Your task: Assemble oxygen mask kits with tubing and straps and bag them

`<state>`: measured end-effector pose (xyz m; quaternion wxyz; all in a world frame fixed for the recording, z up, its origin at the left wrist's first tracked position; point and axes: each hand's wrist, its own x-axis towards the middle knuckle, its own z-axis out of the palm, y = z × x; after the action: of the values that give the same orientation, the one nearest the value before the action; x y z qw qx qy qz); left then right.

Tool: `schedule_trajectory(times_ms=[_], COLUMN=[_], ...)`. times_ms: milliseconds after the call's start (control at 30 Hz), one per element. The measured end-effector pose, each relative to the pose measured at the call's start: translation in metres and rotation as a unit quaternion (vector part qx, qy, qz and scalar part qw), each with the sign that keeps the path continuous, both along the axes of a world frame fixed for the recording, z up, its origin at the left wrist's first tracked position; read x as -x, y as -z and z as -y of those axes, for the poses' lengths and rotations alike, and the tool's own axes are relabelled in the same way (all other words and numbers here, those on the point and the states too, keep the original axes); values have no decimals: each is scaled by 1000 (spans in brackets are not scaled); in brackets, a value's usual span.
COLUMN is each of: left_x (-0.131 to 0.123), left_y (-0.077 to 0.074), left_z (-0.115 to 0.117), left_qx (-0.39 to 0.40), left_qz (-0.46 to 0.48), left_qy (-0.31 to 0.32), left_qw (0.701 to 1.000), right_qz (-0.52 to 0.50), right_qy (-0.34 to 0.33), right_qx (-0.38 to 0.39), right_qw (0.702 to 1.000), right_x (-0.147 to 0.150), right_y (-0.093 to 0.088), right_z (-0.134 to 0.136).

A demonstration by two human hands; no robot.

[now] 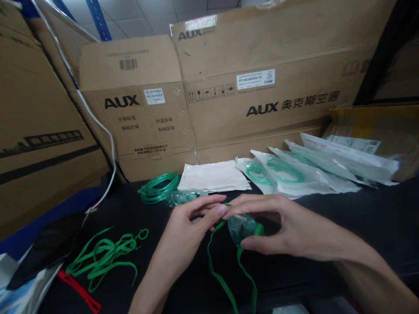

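Observation:
A clear oxygen mask [238, 231] sits in my right hand [278, 218], with the thumb below and the fingers curled over its top. A green elastic strap [220, 279] is attached to the mask and hangs down in two strands. My left hand [193, 218] is closed in a pinch on the strap at the mask's left side; its fingertips meet those of my right hand there. A second clear mask [185, 198] lies just beyond my left hand, beside a coil of green tubing [159, 188]. Several loose green straps [109, 256] lie in a tangle at the left.
A stack of white pouches [212, 175] lies at the back of the black table [183, 288]. To its right lean several clear-fronted pouches [294, 174] with green tubing inside. Cardboard boxes [212, 117] stand behind. A white cable [98, 124], a red strip [78, 291] and a dark flat thing [46, 246] are at the left.

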<state>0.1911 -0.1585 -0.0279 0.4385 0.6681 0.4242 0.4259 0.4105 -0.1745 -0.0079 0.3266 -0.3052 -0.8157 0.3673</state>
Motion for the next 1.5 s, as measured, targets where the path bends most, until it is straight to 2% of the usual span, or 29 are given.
schedule_trajectory(times_ms=[267, 533, 733, 867, 967, 1033, 1200, 1500], left_x=[1, 5, 2, 2, 6, 8, 7, 4], left_y=[-2, 0, 3, 1, 0, -1, -1, 0], left_z=[-1, -5, -7, -6, -5, -4, -2, 3], left_qx=[-11, -6, -1, -29, -71, -89, -118, -157], left_qz=[18, 40, 93, 123, 98, 80, 57, 0], left_qy=[-28, 5, 22, -35, -71, -80, -71, -91], left_qw=[999, 999, 995, 991, 990, 990, 989, 983], right_qz=[-2, 4, -22, -67, -153, -202, -272, -263], right_qy=[5, 8, -5, -7, -14, -11, 17, 24], right_qx=[-19, -38, -10, 50, 132, 150, 116, 101], right_qw=[1000, 999, 1000, 997, 979, 968, 955, 959], right_x=[1, 2, 4, 7, 9, 8, 6, 7], right_y=[4, 5, 6, 9, 12, 13, 15, 12], right_z=[-2, -2, -3, -4, -6, -9, -14, -12])
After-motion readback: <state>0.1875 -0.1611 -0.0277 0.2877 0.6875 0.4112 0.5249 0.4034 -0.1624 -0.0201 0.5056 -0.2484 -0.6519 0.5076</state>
